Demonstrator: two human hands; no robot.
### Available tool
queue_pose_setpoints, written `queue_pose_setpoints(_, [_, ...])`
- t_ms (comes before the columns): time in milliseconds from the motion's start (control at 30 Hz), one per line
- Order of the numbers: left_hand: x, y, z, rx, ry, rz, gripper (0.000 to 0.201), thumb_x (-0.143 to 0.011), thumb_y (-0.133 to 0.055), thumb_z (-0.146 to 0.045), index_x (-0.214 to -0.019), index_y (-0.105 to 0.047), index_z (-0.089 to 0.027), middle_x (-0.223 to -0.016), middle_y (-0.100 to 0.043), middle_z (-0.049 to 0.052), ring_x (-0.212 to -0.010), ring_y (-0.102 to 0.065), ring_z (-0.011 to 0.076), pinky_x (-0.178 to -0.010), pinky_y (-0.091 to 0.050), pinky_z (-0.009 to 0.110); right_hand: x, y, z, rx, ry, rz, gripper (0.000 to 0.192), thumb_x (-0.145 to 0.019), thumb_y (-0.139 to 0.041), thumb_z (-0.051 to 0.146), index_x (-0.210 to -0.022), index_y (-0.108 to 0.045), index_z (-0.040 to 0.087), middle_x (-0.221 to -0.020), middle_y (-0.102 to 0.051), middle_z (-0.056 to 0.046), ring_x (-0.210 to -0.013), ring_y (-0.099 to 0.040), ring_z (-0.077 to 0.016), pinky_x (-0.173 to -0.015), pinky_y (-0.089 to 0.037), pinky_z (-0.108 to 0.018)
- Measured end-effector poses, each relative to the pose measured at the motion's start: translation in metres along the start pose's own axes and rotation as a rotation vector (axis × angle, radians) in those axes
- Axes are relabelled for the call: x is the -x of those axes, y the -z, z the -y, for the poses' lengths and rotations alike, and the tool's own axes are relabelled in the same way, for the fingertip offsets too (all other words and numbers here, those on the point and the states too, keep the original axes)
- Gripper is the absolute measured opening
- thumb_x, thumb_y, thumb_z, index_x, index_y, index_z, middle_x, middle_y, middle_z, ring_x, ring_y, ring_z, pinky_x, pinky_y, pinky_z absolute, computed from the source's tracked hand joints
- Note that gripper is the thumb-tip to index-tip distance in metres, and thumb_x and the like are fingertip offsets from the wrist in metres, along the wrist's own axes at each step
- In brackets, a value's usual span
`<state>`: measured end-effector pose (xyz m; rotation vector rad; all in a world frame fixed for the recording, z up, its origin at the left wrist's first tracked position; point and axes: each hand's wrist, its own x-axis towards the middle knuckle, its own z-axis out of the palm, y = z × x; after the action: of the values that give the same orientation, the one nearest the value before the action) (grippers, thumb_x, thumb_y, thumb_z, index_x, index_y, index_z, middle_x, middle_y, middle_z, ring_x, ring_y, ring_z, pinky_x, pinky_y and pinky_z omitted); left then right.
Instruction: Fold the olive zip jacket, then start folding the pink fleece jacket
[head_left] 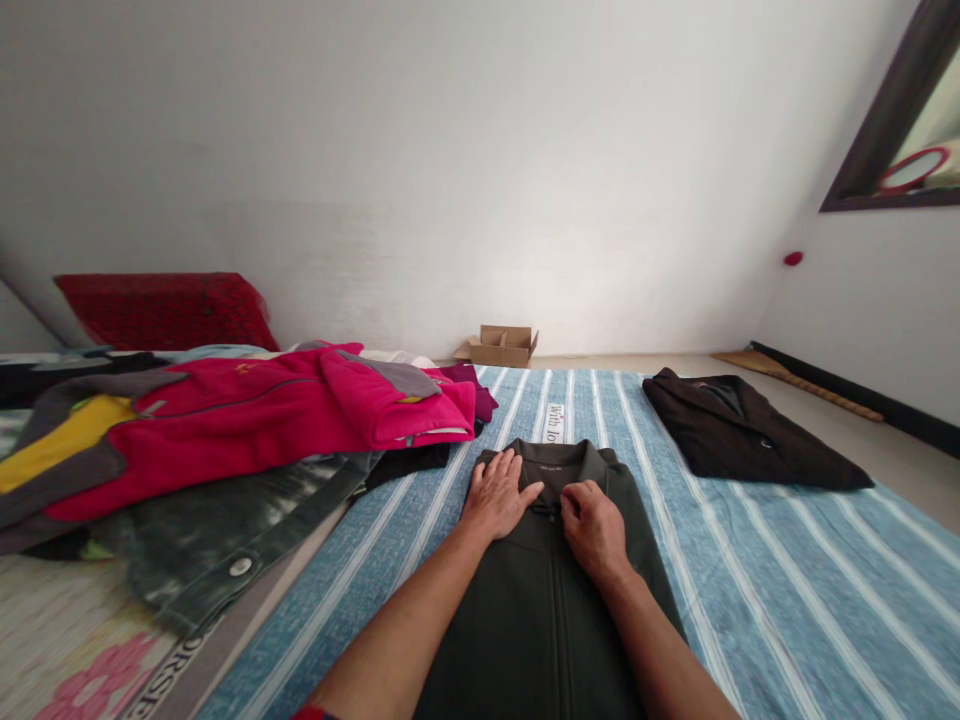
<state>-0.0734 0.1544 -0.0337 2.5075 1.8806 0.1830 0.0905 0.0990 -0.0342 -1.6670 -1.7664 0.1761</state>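
Note:
A dark green zip-up jacket (pixel 517 620) lies front side up before me, its collar at the far end and its zipper running down the middle. On the left of the collar, my left hand (pixel 496 497) rests flat with its fingers spread over the cloth. My right hand (pixel 596 527) is closed, its fingertips pinched on the right edge of the jacket's collar by the top of the zipper. The jacket's lower end runs out of view between my forearms.
A striped blue sheet (pixel 720 590) lies beneath. To the left is a heap with a pink fleece jacket (pixel 247 410) and a dark shiny garment (pixel 247 520). A folded dark brown jacket (pixel 750 430) lies right. A cardboard box (pixel 502 346) stands by the wall.

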Motion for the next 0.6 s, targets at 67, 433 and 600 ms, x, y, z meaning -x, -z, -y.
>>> queue_pose_setpoints(67, [0.0,-0.001,0.0,0.001,0.0,-0.003,0.075,-0.087,-0.012,-0.064,-0.14,-0.032,-0.017,-0.149,-0.027,0.008,-0.137,-0.019,0.0244,-0.109,-0.016,0.045,0.002,0.0,0.001,0.06,-0.011,-0.051,0.021,-0.087,-0.043,0.022,-0.081,-0.063,0.02,-0.081,-0.06,-0.002,-0.073,-0.056,-0.0134,-0.059,-0.033,-0.022])
queue_pose_setpoints(433, [0.0,-0.001,0.0,0.023,0.0,-0.007,0.076,-0.086,-0.012,-0.065,-0.139,-0.033,-0.016,-0.148,-0.027,0.009,-0.136,-0.021,0.0234,-0.109,-0.017,0.046,0.003,0.009,0.0,0.383,0.077,-0.225,0.031,-0.091,-0.038,0.021,-0.07,-0.061,0.021,-0.071,-0.056,-0.004,-0.074,-0.049,-0.0175,-0.067,-0.03,-0.028])
queue_pose_setpoints(600, [-0.001,-0.001,0.0,0.009,0.003,-0.007,0.075,-0.086,-0.012,-0.065,-0.139,-0.034,-0.016,-0.148,-0.028,0.009,-0.136,-0.021,0.0239,-0.109,-0.017,0.045,0.002,0.009,-0.002,0.369,0.185,-0.253,0.023,-0.088,-0.047,0.021,-0.071,-0.062,0.021,-0.074,-0.057,-0.004,-0.076,-0.047,-0.0193,-0.072,-0.029,-0.031])
